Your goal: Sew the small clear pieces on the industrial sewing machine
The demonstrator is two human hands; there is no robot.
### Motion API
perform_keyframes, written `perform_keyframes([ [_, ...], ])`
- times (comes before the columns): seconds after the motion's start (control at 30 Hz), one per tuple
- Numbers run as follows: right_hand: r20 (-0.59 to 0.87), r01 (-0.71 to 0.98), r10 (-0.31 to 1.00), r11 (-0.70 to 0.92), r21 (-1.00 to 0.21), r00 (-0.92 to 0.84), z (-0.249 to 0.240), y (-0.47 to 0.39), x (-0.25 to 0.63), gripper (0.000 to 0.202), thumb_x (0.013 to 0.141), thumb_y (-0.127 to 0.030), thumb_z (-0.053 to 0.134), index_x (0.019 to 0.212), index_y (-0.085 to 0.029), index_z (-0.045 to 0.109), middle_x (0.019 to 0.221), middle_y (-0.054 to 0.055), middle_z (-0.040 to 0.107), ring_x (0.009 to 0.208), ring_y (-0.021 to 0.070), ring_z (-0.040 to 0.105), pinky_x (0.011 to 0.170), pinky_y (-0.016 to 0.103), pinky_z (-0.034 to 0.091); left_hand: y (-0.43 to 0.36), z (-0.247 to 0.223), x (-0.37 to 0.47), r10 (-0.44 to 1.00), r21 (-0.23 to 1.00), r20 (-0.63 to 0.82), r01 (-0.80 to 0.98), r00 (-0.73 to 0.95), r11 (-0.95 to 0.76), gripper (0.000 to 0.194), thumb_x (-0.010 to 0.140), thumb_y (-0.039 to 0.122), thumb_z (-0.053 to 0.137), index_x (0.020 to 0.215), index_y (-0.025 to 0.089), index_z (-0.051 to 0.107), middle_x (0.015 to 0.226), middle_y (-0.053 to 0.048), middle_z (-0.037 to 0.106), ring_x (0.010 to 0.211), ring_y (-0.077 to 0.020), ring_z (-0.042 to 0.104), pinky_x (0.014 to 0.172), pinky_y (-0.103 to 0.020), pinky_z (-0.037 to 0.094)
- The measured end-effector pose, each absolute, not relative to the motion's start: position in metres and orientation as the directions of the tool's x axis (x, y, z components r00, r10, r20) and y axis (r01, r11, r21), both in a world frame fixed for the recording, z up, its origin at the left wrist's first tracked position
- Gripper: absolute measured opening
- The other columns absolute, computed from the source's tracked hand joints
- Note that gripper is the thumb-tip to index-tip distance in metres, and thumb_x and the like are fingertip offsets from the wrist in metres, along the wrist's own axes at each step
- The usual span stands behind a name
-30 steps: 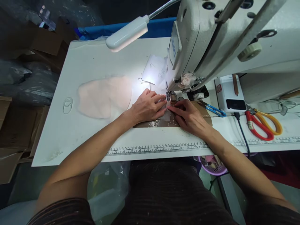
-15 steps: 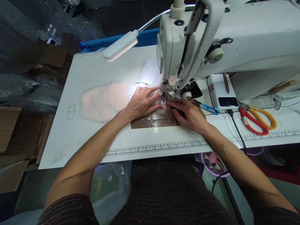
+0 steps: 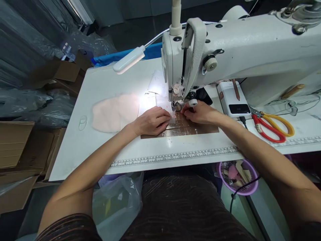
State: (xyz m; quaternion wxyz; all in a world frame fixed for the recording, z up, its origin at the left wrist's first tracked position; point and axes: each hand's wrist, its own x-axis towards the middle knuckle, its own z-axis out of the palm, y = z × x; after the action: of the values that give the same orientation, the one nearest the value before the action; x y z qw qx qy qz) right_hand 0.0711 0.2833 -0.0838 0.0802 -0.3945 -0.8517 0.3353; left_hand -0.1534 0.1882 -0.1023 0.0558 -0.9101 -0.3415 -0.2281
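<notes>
A white sewing machine (image 3: 178, 63) stands over a brown plate (image 3: 185, 127) on the white table. My left hand (image 3: 155, 121) rests with fingers curled together at the edge of a thin translucent sheet (image 3: 164, 103), left of the presser foot (image 3: 173, 105). What those fingers hold, if anything, is hidden. Just right of the foot, my right hand (image 3: 197, 112) is pinched low over the plate, partly behind a white knob; its fingertips are too small to read. Pale pink fabric pieces (image 3: 114, 113) lie to the left under the lamp (image 3: 129, 60).
Right of the machine head are a white power bank (image 3: 234, 99) and red and yellow scissors (image 3: 272, 125). A printed ruler (image 3: 175, 157) runs along the front edge. Below hangs a purple basket (image 3: 253, 189); cardboard boxes (image 3: 27, 150) stand at left.
My left hand's fingers have curled in from a spread position. My right hand has moved up beside the foot, over where the blue snips showed; they are now out of sight. The camera view has shifted.
</notes>
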Motion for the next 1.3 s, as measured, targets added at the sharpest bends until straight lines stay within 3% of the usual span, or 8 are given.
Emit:
perform_keyframes([
  [0.07,-0.117,0.661,0.765,0.455,-0.597,-0.633,-0.085,0.285,0.067,0.014,0.083,-0.016,0.056,0.079,-0.018,0.069,0.067,0.003,0.065,0.063,0.0176,0.058,0.058,0.028,0.042,0.19,-0.107,-0.154,0.581,0.106,0.502,0.621,0.641,-0.777,0.014,0.089,0.014,0.057,0.097,0.014,0.068,0.1,-0.01,0.074,0.082,-0.0168,0.066,0.075,-0.034,0.057],
  [0.17,0.05,0.616,0.775,0.537,-0.576,-0.63,-0.095,0.28,0.069,0.017,0.084,-0.019,0.054,0.08,-0.017,0.07,0.069,0.004,0.066,0.059,0.0166,0.056,0.057,0.028,0.04,0.19,-0.109,-0.153,0.575,0.121,0.531,0.615,0.623,-0.779,0.014,0.087,0.013,0.058,0.096,0.015,0.069,0.098,-0.008,0.075,0.077,-0.0157,0.065,0.073,-0.033,0.056],
  [0.3,0.233,0.434,0.591,0.759,-0.485,-0.772,-0.107,0.273,0.078,0.03,0.086,-0.024,0.051,0.102,-0.019,0.076,0.088,0.007,0.069,0.068,0.0177,0.06,0.061,0.029,0.041,0.188,-0.11,-0.152,0.578,0.093,0.526,0.633,0.624,-0.768,0.016,0.086,0.013,0.059,0.097,0.017,0.07,0.101,-0.006,0.076,0.076,-0.016,0.064,0.071,-0.033,0.054],
  [0.4,0.244,0.375,0.491,0.837,-0.399,-0.836,-0.112,0.274,0.082,0.037,0.089,-0.027,0.05,0.116,-0.024,0.075,0.106,0.009,0.068,0.078,0.0197,0.063,0.067,0.03,0.045,0.187,-0.113,-0.153,0.602,0.091,0.507,0.656,0.617,-0.749,0.017,0.086,0.014,0.059,0.097,0.019,0.071,0.102,-0.005,0.075,0.075,-0.016,0.063,0.071,-0.034,0.053],
  [0.53,0.217,0.378,0.465,0.859,-0.346,-0.858,-0.115,0.278,0.083,0.036,0.09,-0.027,0.053,0.116,-0.026,0.076,0.114,0.008,0.065,0.08,0.0195,0.062,0.069,0.031,0.046,0.187,-0.114,-0.154,0.621,0.087,0.493,0.676,0.609,-0.732,0.019,0.086,0.015,0.058,0.099,0.02,0.071,0.102,-0.005,0.075,0.077,-0.017,0.062,0.071,-0.035,0.05],
  [0.73,0.221,0.376,0.472,0.851,-0.366,-0.854,-0.115,0.278,0.083,0.034,0.089,-0.025,0.054,0.114,-0.027,0.077,0.113,0.008,0.065,0.081,0.0194,0.062,0.072,0.032,0.048,0.187,-0.111,-0.153,0.599,0.04,0.51,0.679,0.617,-0.733,0.018,0.087,0.016,0.059,0.101,0.02,0.068,0.109,-0.008,0.073,0.081,-0.0187,0.063,0.07,-0.037,0.05],
  [1.1,0.224,0.369,0.49,0.828,-0.423,-0.842,-0.114,0.277,0.083,0.034,0.088,-0.023,0.053,0.111,-0.026,0.078,0.11,0.008,0.067,0.077,0.0185,0.062,0.074,0.032,0.049,0.185,-0.114,-0.148,0.636,0.203,0.541,0.648,0.55,-0.734,0.015,0.091,0.014,0.058,0.099,0.016,0.071,0.1,-0.009,0.075,0.086,-0.0171,0.07,0.075,-0.036,0.062],
  [1.3,0.256,0.347,0.51,0.802,-0.485,-0.821,-0.112,0.275,0.082,0.036,0.088,-0.02,0.051,0.111,-0.026,0.078,0.111,0.007,0.067,0.08,0.0181,0.063,0.075,0.032,0.05,0.187,-0.117,-0.143,0.656,0.175,0.566,0.705,0.499,-0.688,0.013,0.093,0.015,0.058,0.09,0.016,0.07,0.093,-0.005,0.076,0.08,-0.0153,0.069,0.072,-0.033,0.059],
])
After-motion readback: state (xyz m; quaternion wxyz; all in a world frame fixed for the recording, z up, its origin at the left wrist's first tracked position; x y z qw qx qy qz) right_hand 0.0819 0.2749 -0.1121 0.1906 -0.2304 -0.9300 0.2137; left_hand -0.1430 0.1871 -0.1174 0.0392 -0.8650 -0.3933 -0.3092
